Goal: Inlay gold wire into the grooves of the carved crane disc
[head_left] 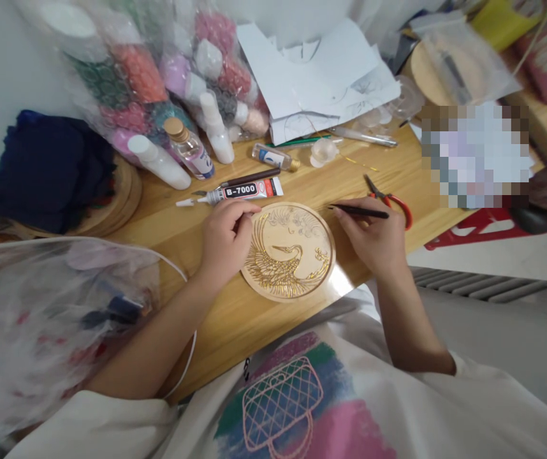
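Observation:
A round wooden plaque (280, 229) lies flat on the table, bearing a crane outlined in gold-coloured lines, with fainter drawn lines near its far rim. My left hand (226, 242) is at the plaque's left rim, thumb and forefinger pressed together; whatever may be between them is too small to make out. To the right of the plaque, my right hand (373, 239) grips slim black tweezers (364, 211), their tip pointing left, just off the rim. Red-handled pliers (405, 210) lie right behind that hand. A B-7000 glue tube (249, 190) rests behind the plaque.
Behind are a dark slim tool (254, 176), a small glass vial (273, 157), a corked bottle (192, 153), white bottles (216, 131) and folded paper (321, 76). Bagged jars (130, 70) and dark cloth (48, 172) stand left. A clear plastic bag (53, 331) fills the near left.

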`<action>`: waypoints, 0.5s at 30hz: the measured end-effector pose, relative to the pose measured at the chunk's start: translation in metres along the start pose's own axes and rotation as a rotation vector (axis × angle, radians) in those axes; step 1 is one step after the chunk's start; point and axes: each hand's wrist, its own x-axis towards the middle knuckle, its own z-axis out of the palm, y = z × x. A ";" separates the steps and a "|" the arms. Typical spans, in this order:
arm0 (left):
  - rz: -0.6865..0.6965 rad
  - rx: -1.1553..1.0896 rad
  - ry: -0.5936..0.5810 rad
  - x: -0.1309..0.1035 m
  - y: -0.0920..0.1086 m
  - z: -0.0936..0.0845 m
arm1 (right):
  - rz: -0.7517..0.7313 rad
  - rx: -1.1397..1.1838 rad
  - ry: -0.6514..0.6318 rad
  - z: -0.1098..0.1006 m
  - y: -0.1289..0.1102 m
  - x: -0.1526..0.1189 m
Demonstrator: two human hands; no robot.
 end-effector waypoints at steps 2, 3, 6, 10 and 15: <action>0.003 0.000 -0.002 0.000 0.000 0.000 | -0.031 -0.011 0.080 0.000 -0.004 -0.005; 0.006 -0.003 -0.003 0.000 0.000 0.000 | -0.040 -0.015 0.111 -0.001 -0.008 -0.008; 0.013 -0.014 -0.006 0.000 0.000 0.000 | -0.066 -0.041 0.094 -0.001 -0.022 -0.021; 0.022 -0.032 -0.001 0.000 0.000 0.000 | -0.125 -0.058 -0.037 0.003 -0.039 -0.039; 0.059 -0.042 0.007 0.000 -0.001 0.000 | -0.229 -0.122 -0.083 0.013 -0.040 -0.043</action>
